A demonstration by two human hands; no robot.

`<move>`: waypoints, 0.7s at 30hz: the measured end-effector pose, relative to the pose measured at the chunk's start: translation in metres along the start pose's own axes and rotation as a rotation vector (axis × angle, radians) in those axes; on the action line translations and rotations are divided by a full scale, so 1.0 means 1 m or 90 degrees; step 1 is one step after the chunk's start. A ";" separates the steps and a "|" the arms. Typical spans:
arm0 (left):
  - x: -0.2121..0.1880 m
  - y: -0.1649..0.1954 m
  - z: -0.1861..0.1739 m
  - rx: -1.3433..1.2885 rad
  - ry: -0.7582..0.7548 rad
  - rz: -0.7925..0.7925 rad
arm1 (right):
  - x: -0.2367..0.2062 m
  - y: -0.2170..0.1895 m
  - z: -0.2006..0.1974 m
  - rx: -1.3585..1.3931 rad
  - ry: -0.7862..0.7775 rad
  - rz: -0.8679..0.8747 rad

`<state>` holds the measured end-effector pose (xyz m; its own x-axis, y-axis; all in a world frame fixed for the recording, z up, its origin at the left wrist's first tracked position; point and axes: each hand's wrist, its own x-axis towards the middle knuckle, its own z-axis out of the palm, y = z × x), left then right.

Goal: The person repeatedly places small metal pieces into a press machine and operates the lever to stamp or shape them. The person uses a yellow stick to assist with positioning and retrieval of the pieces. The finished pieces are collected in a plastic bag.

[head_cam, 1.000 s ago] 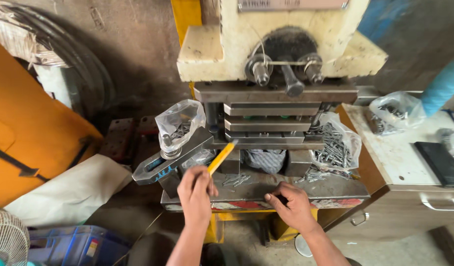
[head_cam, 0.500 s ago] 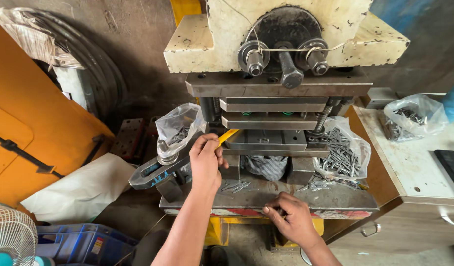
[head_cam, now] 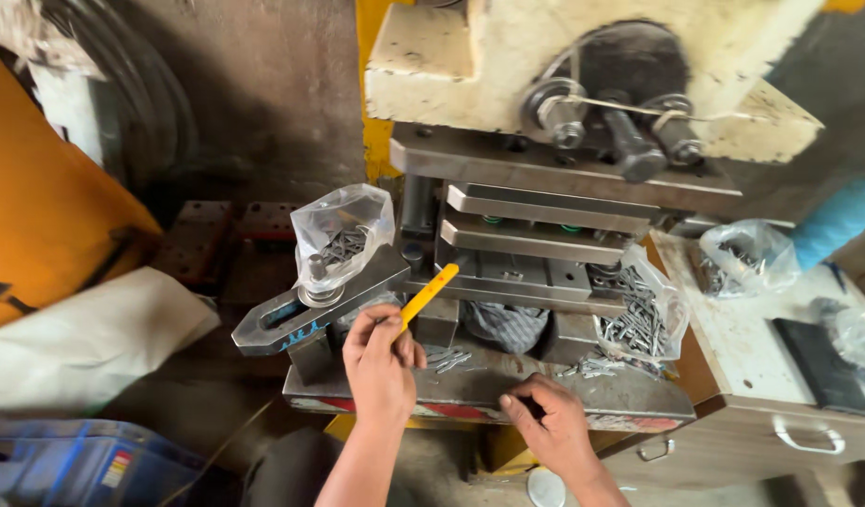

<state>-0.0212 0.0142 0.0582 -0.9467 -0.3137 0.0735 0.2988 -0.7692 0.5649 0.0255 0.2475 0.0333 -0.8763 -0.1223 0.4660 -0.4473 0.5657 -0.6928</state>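
Left hand (head_cam: 381, 361) grip closed on flat yellow plastic stick (head_cam: 427, 294), tip at steel press die (head_cam: 531, 249). Right hand (head_cam: 550, 427) fingers curled, pressing worn bed plate (head_cam: 639, 394) below die, holding nothing discernible.

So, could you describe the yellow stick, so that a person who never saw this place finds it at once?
Find the big cream press and the grey steel plates stacked under it. In front of them, on the left, the left hand holds up a thin flat stick, tip pointing at the plates. It is the only bright yellow thing among the grey metal parts and clear bags.
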 end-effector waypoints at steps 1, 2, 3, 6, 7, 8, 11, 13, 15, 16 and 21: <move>-0.001 0.001 -0.005 -0.015 -0.018 0.012 | 0.005 -0.007 0.000 0.005 0.005 0.014; -0.001 0.003 -0.007 -0.010 -0.028 0.011 | 0.012 -0.014 -0.001 -0.038 0.037 -0.046; -0.002 0.006 -0.008 -0.004 -0.038 0.009 | 0.021 -0.023 -0.004 -0.080 0.069 -0.105; 0.004 0.011 0.004 0.127 -0.040 0.002 | 0.059 -0.049 -0.017 -0.279 0.097 -0.273; 0.009 0.012 0.013 0.190 -0.044 0.004 | 0.074 -0.057 -0.020 -0.330 0.081 -0.314; 0.015 0.012 0.022 0.258 -0.059 0.037 | 0.090 -0.064 -0.022 -0.382 0.067 -0.354; 0.032 0.009 0.044 0.406 -0.088 0.119 | 0.133 -0.079 -0.017 -0.459 0.019 -0.339; 0.041 0.006 0.051 0.437 -0.101 0.156 | 0.159 -0.083 -0.016 -0.455 -0.062 -0.270; 0.047 0.004 0.053 0.425 -0.093 0.138 | 0.182 -0.082 -0.012 -0.478 -0.182 -0.133; 0.049 0.003 0.052 0.419 -0.090 0.128 | 0.193 -0.079 -0.011 -0.501 -0.256 -0.029; 0.056 0.001 0.052 0.338 -0.086 0.063 | 0.204 -0.064 -0.007 -0.533 -0.308 0.034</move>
<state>-0.0802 0.0244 0.1055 -0.9348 -0.2690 0.2320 0.3179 -0.3421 0.8843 -0.1234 0.1926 0.1765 -0.9545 -0.2957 0.0385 -0.2960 0.9552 -0.0027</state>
